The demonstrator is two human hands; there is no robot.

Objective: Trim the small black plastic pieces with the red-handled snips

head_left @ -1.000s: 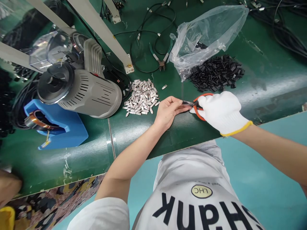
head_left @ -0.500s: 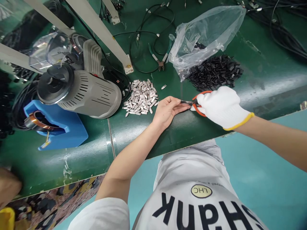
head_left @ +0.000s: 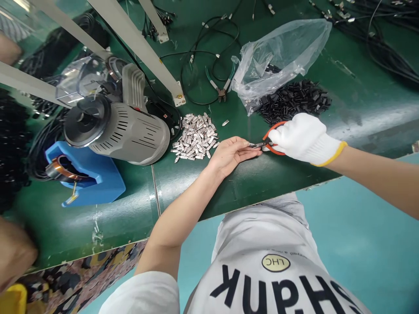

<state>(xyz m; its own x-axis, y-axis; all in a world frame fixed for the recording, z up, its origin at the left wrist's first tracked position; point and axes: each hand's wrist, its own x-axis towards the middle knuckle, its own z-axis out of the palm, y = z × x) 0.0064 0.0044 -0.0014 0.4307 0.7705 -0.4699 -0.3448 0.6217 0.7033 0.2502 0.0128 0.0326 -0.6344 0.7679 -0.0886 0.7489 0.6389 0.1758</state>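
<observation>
My bare left hand (head_left: 229, 156) is closed at the fingertips on a small metal connector (head_left: 252, 145), partly hidden by the thumb. In a white glove with a yellow cuff, my right hand (head_left: 299, 138) grips pliers (head_left: 274, 152) with orange-red handles. The dark jaws of the pliers point left and meet the connector at my left fingertips. Just left of my left hand lies a pile of silver metal connectors (head_left: 195, 136). Beyond the glove is a heap of small black plastic pieces (head_left: 294, 101), spilling from a clear plastic bag (head_left: 284, 54).
A grey machine (head_left: 127, 131) stands on the green table (head_left: 183, 192) at left, near a blue tape dispenser (head_left: 111, 185). Green-handled cutters (head_left: 221, 89) and black cables (head_left: 183, 65) lie farther back. Another person's arm (head_left: 15, 253) shows at the left edge.
The camera view has shifted slightly. My hands keep meeting at the pliers' jaws, and silver metal now shows more clearly at my left fingertips. The other person's arm reaches farther into view.
</observation>
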